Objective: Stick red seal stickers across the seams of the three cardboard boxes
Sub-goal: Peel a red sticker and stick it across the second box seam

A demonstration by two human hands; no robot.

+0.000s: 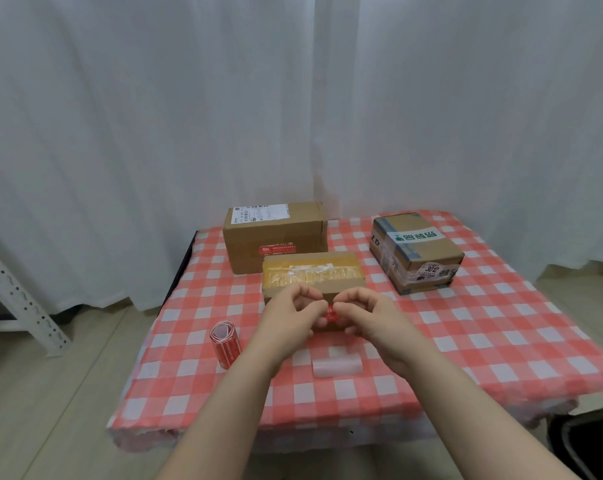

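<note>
Three cardboard boxes stand on the checked table. The large back box (pixel 275 233) carries a red seal sticker (pixel 275 250) on its front face. A smaller box (pixel 313 275) with yellow tape on top sits in front of it. The right box (pixel 416 251) is wrapped in clear tape with a green-lettered label. My left hand (pixel 293 317) and my right hand (pixel 362 313) meet in front of the middle box and pinch a small red seal sticker (pixel 331 314) between their fingertips. A roll of red stickers (pixel 224 342) lies left of my left forearm.
A translucent strip of backing paper (pixel 337 366) lies on the red-and-white checked tablecloth (pixel 483 341) between my forearms. White curtains hang behind. A white metal rack leg (pixel 19 299) stands at the left, a dark bin (pixel 584 441) at the lower right.
</note>
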